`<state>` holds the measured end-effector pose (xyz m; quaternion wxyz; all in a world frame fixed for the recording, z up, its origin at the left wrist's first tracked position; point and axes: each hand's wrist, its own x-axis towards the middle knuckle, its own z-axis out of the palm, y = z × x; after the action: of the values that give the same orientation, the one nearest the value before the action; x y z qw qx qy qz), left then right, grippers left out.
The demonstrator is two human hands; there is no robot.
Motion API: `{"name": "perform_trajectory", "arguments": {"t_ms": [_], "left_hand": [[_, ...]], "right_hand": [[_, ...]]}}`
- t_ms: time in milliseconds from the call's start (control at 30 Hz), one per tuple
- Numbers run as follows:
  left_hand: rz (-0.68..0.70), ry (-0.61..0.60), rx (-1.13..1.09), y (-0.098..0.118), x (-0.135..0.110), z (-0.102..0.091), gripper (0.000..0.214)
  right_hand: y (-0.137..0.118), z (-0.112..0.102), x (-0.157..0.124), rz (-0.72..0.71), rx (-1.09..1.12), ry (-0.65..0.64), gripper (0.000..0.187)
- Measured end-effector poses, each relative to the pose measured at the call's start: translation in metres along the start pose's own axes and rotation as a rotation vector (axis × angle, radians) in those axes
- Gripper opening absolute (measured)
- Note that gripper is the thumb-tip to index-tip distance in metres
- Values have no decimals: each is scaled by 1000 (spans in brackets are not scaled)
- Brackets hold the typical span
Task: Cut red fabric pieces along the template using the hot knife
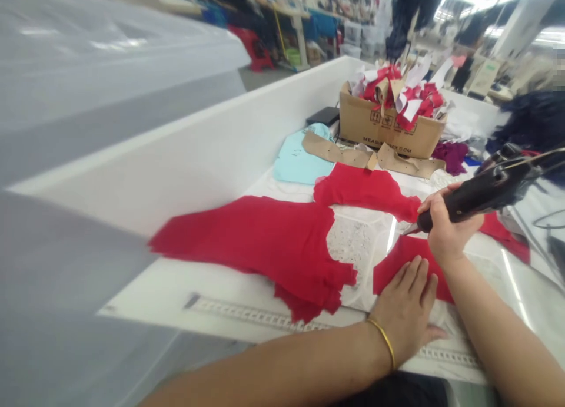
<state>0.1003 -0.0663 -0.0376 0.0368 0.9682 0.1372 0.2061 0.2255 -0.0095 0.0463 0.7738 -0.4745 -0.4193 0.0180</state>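
Open left hand (404,310) flat on a red fabric piece (408,265) near the table's (145,292) front edge, right hand (445,221) clenched around a black cutter (477,198), its blade (410,230) just above that piece.

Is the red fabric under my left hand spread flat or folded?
Spread flat: the red fabric lies smooth, with no fold showing, under the left hand.

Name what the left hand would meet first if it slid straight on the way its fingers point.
Likely the right hand, just past the left hand's fingertips across the red fabric; depth is unclear.
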Motion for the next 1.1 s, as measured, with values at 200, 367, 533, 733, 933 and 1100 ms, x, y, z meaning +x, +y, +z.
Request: {"name": "perform_trajectory", "arguments": {"t_ms": [200,367,533,733,933,1100], "left_hand": [[-21,-17,-48,0,-1,1,92],[-23,-45,-84,0,-1,1,90],[-31,-49,-94,0,-1,1,88],[-38,-42,-157,0,2,-6,85],[-46,-59,-187,1,4,-6,85],[-50,-54,-191,0,3,-4,88]], "right_hand": [[-9,-1,-9,17,53,-53,22],[-15,4,-14,17,64,-40,23],[-17,3,-16,15,86,-58,21],[-26,-2,-27,25,183,-173,27],[-27,2,-34,31,166,-179,24],[-28,1,-32,39,124,-181,20]]}}
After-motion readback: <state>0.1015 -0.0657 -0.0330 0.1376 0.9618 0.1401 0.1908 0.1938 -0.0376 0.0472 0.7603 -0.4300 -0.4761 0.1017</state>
